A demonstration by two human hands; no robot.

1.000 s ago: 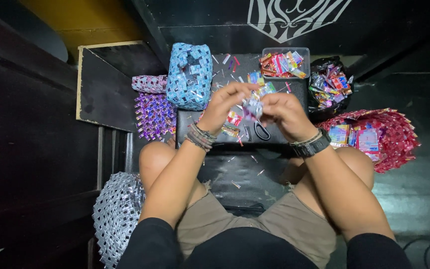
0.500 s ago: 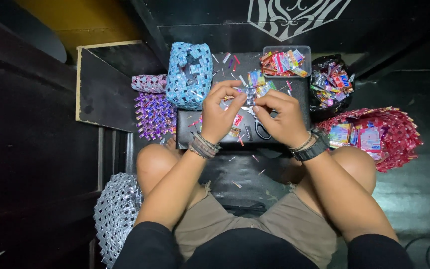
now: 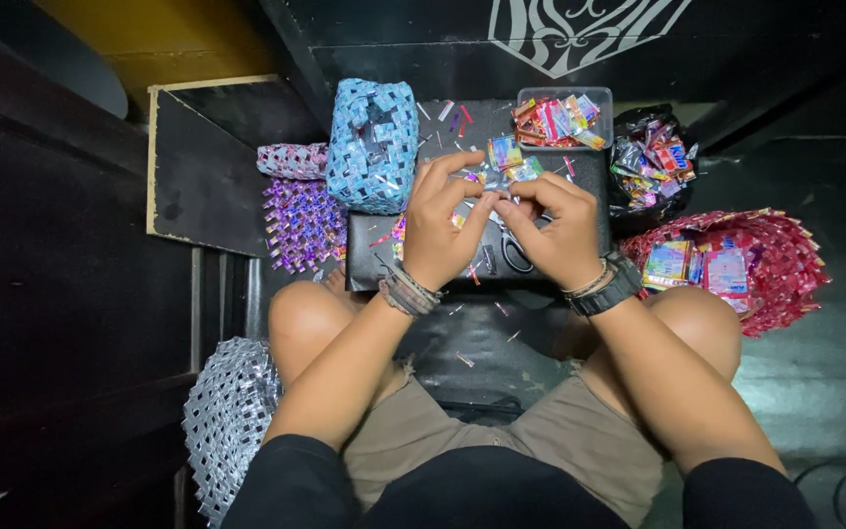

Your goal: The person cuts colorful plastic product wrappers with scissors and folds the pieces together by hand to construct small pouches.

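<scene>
My left hand (image 3: 446, 227) and my right hand (image 3: 557, 227) meet over a low black box (image 3: 369, 257) in front of my knees. Both pinch a small folded piece of shiny foil wrapper (image 3: 492, 186) between their fingertips. Loose wrapper strips (image 3: 501, 149) and small cut scraps lie scattered on the box top around the hands. A pair of black-handled scissors (image 3: 513, 257) lies on the box just under my right hand.
A blue woven wrapper bag (image 3: 374, 142) stands at the box's left. Purple woven pieces (image 3: 301, 220) lie beside it. A clear tub of wrappers (image 3: 562, 116), a black bag of wrappers (image 3: 650, 162) and a red woven basket (image 3: 775, 264) sit right. A silver woven bag (image 3: 227, 421) lies by my left knee.
Both hands have come down closer to the box and drawn together, fingertips working the foil piece; the left hand has dropped from its raised position.
</scene>
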